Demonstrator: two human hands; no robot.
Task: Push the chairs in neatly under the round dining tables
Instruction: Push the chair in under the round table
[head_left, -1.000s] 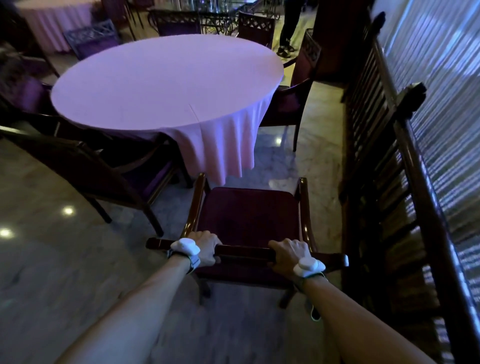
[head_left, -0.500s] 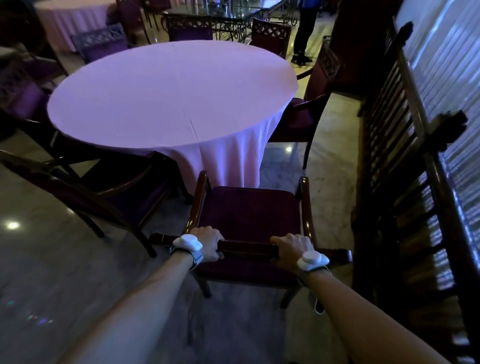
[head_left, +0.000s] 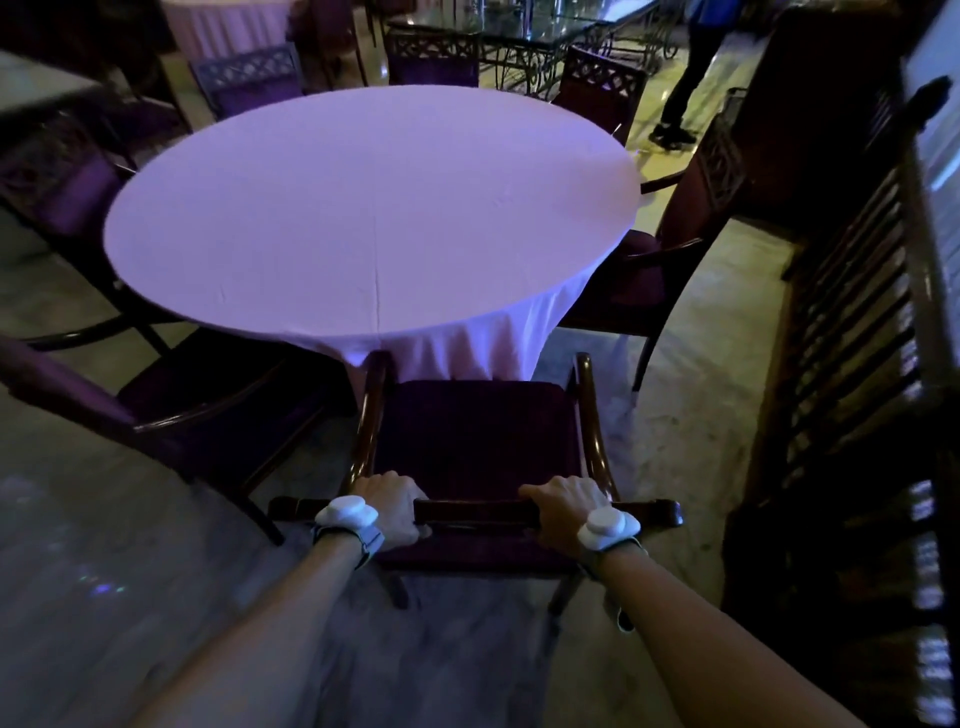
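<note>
Hands: left (head_left: 388, 512) and right (head_left: 567, 512) clenched over top rail (head_left: 475, 512) of chair (head_left: 475, 431). Chair: front edge now at the hanging tablecloth (head_left: 457, 353) of table (head_left: 371, 208), closer than a second ago; seat not yet under. Clearance: neighbouring chair (head_left: 171, 400) near on left, railing (head_left: 852, 364) near on right, straight lane ahead open.

chair (head_left: 475, 441): moved toward the round table (head_left: 374, 208), front of seat now at the hanging tablecloth (head_left: 457, 353) | gap of floor between seat and cloth: gone | table: nearer in view | standing person (head_left: 691, 67) far right: more in view
</note>
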